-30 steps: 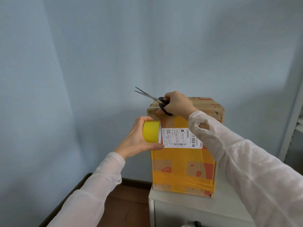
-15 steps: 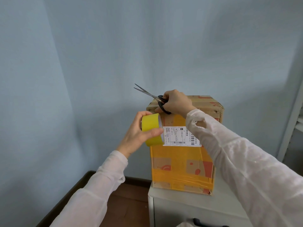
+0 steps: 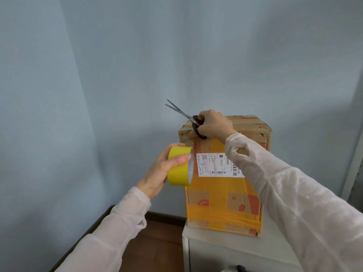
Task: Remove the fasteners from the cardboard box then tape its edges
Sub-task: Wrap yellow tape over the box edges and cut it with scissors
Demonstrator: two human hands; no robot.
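Nearest the camera, two pale sleeves reach forward, the left sleeve (image 3: 110, 232) from the lower left and the right sleeve (image 3: 294, 203) from the lower right. Below them lies brown wooden floor (image 3: 157, 248), and beside it stands a white surface (image 3: 216, 235), the top of a low cabinet.

The cardboard box (image 3: 222, 195) stands upright on that surface, close to its front left corner. Broad bands of yellow tape cover much of its front face, with orange print showing between them, and a white shipping label (image 3: 215, 163) sits in the upper half.

The left hand (image 3: 161, 171) grips a roll of yellow tape (image 3: 179, 167) at the box's front left vertical edge, level with the label. The thumb lies across the roll's outer yellow face and the fingers curl round behind it. Whether the roll touches the cardboard or sits just beside it cannot be told.

Higher and farther, the right hand (image 3: 215, 124) rests at the box's top front edge near the left corner. Its fingers are curled through the black handles of a pair of scissors (image 3: 185, 114), whose blades stand slightly apart and point up and to the left, away from the box and clear of it.

Behind everything rises a plain pale blue wall (image 3: 176, 55), with a dark baseboard (image 3: 167, 215) at its foot and a pale upright frame (image 3: 353, 163) at the far right.
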